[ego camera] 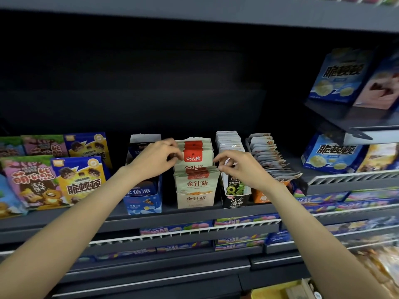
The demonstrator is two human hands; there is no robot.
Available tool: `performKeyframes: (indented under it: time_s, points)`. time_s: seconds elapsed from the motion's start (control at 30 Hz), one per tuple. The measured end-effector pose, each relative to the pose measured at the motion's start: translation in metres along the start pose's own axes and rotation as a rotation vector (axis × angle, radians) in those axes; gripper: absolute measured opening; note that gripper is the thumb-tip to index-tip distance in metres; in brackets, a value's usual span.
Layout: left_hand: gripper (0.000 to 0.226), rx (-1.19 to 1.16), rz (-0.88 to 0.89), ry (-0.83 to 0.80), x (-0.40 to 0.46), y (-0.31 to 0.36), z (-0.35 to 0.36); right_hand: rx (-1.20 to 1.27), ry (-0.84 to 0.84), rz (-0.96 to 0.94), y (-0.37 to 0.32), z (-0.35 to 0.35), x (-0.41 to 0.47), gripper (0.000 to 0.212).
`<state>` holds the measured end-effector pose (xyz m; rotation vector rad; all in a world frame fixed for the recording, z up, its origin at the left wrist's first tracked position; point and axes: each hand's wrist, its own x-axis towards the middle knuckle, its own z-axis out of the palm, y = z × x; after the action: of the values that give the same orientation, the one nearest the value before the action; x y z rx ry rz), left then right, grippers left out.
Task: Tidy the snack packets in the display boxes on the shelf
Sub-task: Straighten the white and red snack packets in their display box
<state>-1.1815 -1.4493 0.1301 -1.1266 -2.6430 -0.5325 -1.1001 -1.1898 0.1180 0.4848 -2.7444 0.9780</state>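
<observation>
Four display boxes stand side by side on a store shelf [194, 214]: the mushroom-snack box [195, 199] sits second from the left, between the pie box [143, 201] on its left and the kelp box [235, 197] on its right, with a fourth box [262, 196] at the far right. Packets [197, 160] stand upright in rows inside the middle box. The left hand [154, 160] and right hand [239, 167] flank those packets, fingers at their top edges. Biscuit bags [79, 180] stand left of the boxes.

Cream packets [195, 162] with red tops fill a beige display box [195, 200].
</observation>
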Motion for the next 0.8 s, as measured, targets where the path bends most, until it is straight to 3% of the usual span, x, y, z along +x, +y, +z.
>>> performKeyframes:
  time_s: [0.2,0.33,0.5,0.67,0.8]
  points:
    - [0.018,-0.033,-0.012,-0.038,0.000,-0.004,0.000,-0.151,-0.080,-0.055,0.000,0.006,0.005,0.023]
    - [0.019,-0.064,-0.038,-0.060,0.001,-0.007,0.000,-0.193,0.018,-0.087,0.001,0.010,0.006,0.019]
    - [0.020,-0.106,-0.052,-0.094,0.002,-0.010,-0.003,-0.011,0.105,-0.051,0.000,0.009,0.003,0.012]
    - [0.020,-0.101,-0.046,-0.098,0.002,-0.010,-0.003,0.507,0.358,0.016,-0.031,-0.018,-0.002,0.011]
    - [0.020,-0.088,-0.040,-0.102,-0.001,-0.007,-0.005,0.461,0.585,0.005,-0.050,-0.028,-0.002,0.010]
